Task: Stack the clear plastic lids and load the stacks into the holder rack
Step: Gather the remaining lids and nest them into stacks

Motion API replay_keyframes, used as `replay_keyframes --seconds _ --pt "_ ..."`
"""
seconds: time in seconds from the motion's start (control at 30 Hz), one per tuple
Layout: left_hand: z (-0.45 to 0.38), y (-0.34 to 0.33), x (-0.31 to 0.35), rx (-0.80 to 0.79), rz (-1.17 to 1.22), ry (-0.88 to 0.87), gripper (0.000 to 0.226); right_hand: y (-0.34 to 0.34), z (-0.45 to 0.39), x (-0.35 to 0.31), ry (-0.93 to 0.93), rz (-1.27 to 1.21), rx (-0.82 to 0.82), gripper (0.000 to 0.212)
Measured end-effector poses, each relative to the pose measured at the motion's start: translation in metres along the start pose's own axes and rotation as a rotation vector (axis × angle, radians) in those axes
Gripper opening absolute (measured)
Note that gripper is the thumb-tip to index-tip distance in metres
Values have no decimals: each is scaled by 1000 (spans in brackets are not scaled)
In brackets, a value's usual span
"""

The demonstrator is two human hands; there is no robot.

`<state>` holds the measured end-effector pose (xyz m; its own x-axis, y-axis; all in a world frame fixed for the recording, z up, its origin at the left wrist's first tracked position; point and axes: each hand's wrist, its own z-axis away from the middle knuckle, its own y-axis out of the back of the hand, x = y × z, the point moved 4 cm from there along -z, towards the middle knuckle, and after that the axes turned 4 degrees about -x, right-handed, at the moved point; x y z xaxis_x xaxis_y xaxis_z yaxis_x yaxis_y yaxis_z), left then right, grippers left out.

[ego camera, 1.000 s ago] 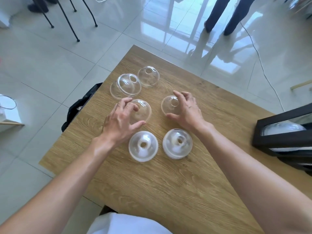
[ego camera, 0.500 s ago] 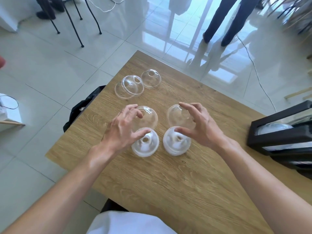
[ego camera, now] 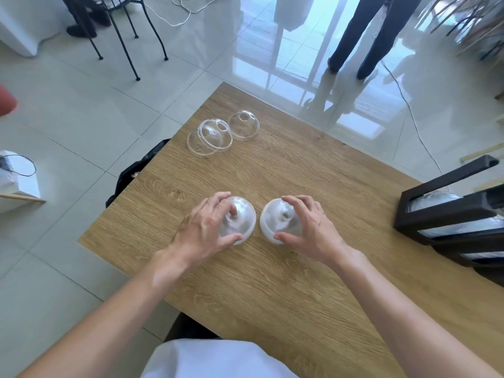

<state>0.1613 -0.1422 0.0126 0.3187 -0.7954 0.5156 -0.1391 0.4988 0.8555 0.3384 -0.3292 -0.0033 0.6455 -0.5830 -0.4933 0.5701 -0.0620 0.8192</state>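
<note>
Two short stacks of clear dome lids stand side by side on the wooden table (ego camera: 272, 282). My left hand (ego camera: 207, 230) grips the left lid stack (ego camera: 244, 214) from above, fingers curled round its dome. On the right lid stack (ego camera: 270, 216) rests my right hand (ego camera: 305, 227), holding it the same way. Farther back, a loose dome lid (ego camera: 243, 125) sits alone, and two overlapping lids (ego camera: 211, 137) lie to its left. The black holder rack (ego camera: 447, 211) stands at the table's right edge with lids inside it.
A black bag (ego camera: 131, 175) hangs off the table's left edge. A person's legs (ego camera: 362, 36) stand on the tiled floor beyond the table. Chair legs (ego camera: 122, 36) and a white cable (ego camera: 414, 126) are on the floor.
Both hands carried a dome lid each toward me and set it down over the nearer lid, making two stacks. The camera also tilted, so the table sits lower in view.
</note>
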Motion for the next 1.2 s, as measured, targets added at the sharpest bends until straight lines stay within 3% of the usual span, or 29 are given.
replay_keyframes --seconds 0.47,0.7,0.8,1.0,1.2 --pt "-1 3 -8 13 -10 -10 64 5 -1 -1 26 -73 16 96" --pt "-36 27 -30 48 113 89 51 35 -49 -20 41 -19 129 51" --pt "-58 38 -43 91 72 106 45 41 -85 -27 36 -21 127 42" --pt "-107 53 -74 165 -5 118 38 48 -156 -39 0 -9 76 44" --pt "-144 52 -94 220 -96 163 60 54 -219 -48 -10 -28 71 54"
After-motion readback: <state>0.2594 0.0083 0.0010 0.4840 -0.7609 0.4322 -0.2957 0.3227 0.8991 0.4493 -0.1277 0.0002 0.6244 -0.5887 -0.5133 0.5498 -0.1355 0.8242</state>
